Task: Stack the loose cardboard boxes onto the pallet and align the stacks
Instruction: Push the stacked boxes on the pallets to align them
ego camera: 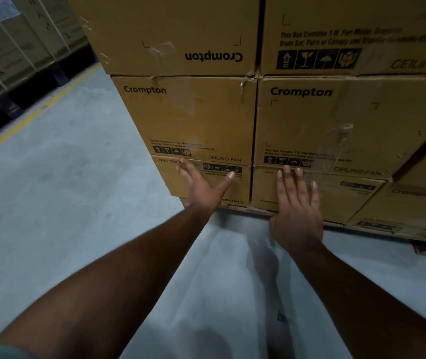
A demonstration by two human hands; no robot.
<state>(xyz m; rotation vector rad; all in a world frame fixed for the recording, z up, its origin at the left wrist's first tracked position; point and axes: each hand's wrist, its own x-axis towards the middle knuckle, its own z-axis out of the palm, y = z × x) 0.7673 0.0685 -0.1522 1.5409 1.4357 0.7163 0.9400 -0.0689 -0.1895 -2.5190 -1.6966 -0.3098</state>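
Both palms on the bottom row.
My left hand (202, 186) and right hand (297, 203), fingers straight and spread, press neighbouring bottom boxes (336, 200) at the pallet (377, 233) edge.

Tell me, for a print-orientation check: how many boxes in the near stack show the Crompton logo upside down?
2: the top-left box and the bottom-left box, which the left hand touches. Others may be hidden.

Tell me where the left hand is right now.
In the head view, the left hand lies open against the bottom-left box, left of the right hand.
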